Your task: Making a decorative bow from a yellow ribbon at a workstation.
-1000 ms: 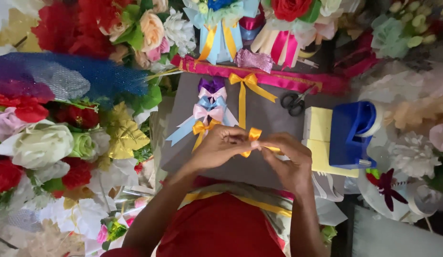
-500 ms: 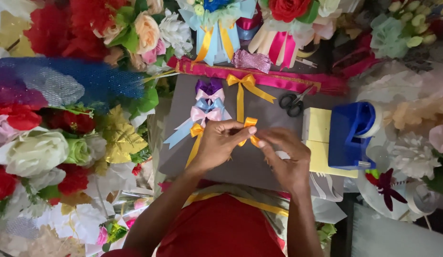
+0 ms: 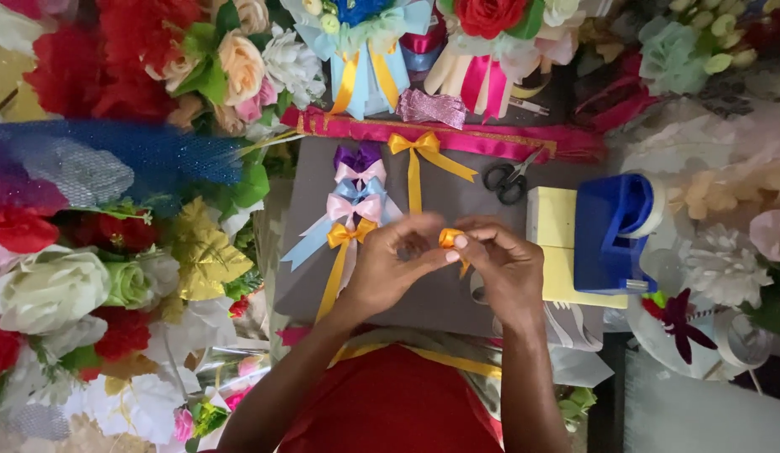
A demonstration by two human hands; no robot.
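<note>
At the frame's centre an orange ribbon (image 3: pixel 450 238) is pinched between the left hand (image 3: pixel 390 270) and right hand (image 3: pixel 505 267) over a grey board (image 3: pixel 440 189), hemmed by finished bows (image 3: pixel 356 201) leftward and a blue tape dispenser (image 3: pixel 612 231) on yellow pads (image 3: pixel 551 220) rightward.

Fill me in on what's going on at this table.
A person in a red top holds a small piece of orange satin ribbon between the fingertips of the left hand and the right hand, above a grey work board. Finished ribbon bows in purple, pink, blue and orange lie in a column on the board, with a larger orange bow beside them. Black-handled scissors and a blue tape dispenser sit to the right. Artificial flowers surround everything.
</note>
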